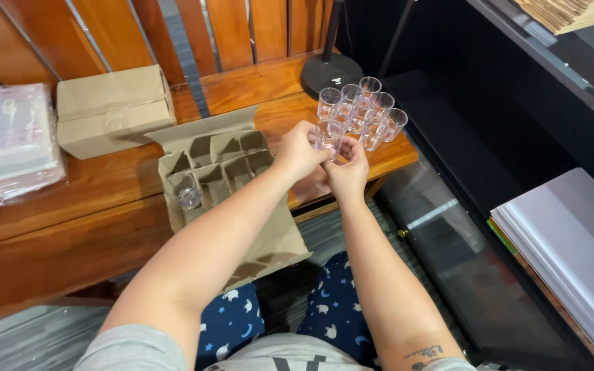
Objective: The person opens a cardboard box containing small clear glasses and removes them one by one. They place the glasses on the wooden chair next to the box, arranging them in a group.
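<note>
Gripping one clear glass (329, 135) between them, the left hand (299, 152) and right hand (347, 172) pinch it from both sides — just in front of the cluster of glasses (364, 110) on the wooden table (91, 199). Left of that cluster lies the open divider box (216, 161), one glass (185, 190) in a cell.

home, wooden bench (70, 240), pajama trousers (232, 319)

Grey short-sleeved shirt, navy moon-and-cloud print trousers
</note>
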